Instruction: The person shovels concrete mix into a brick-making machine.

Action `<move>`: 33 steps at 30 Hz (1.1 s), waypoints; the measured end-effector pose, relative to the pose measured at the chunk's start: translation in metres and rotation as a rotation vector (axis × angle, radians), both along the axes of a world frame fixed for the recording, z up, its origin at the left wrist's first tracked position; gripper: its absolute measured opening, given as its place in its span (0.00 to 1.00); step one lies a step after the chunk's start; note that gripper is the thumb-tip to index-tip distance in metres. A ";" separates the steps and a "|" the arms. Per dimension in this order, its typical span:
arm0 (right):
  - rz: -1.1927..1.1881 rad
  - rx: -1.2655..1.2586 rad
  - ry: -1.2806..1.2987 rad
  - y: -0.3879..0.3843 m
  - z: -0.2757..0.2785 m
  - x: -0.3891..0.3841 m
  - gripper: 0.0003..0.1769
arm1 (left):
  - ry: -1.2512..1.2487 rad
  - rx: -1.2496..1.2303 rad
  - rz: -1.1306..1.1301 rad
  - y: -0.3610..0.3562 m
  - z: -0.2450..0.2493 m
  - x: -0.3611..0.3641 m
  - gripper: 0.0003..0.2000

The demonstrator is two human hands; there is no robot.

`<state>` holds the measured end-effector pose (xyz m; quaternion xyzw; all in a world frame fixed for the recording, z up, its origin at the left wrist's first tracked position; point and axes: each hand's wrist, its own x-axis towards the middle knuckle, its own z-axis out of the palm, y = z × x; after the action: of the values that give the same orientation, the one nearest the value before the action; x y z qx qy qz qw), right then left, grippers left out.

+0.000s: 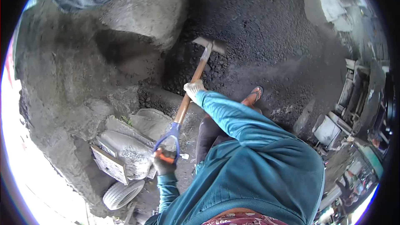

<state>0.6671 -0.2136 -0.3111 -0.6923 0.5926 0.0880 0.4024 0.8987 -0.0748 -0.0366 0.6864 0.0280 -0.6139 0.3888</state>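
Note:
A shovel with a wooden shaft (182, 110) runs diagonally through the middle of the view. My left hand (165, 164), in a dark glove, is closed round the blue D-shaped handle (176, 135) at its near end, where a patch of orange shows. Farther up, my right hand (193, 88), in a pale glove, grips the shaft. The metal blade (211, 44), slightly blurred, is over the dark gravel-like heap (250, 21), with coarser dark lumps (216, 63) just below it.
Grey rough masonry (62, 71) rises on the left, around a dark hollow (129, 54). A tyre (123, 194) and a board (109, 163) lie lower left. My sandalled foot (256, 94) stands near the heap. Stacked debris (352, 87) lines the right side.

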 end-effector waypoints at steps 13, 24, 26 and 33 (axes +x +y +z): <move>0.573 0.042 0.251 -0.036 0.004 0.101 0.20 | 0.200 -0.039 0.321 0.039 -0.089 0.079 0.05; -0.313 0.239 0.364 -0.126 -0.028 0.031 0.28 | 0.565 0.126 0.467 0.002 -0.168 -0.032 0.12; -0.533 0.334 0.249 -0.088 -0.004 0.071 0.27 | 0.265 0.126 0.469 0.107 -0.214 0.041 0.17; 0.061 0.330 0.184 0.028 -0.027 0.141 0.14 | 0.110 0.044 0.416 0.107 -0.079 0.115 0.10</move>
<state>0.8084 -0.1851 -0.3380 -0.6235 0.5829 0.2593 0.4518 1.0142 0.0318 -0.1156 0.6396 0.2039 -0.5563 0.4898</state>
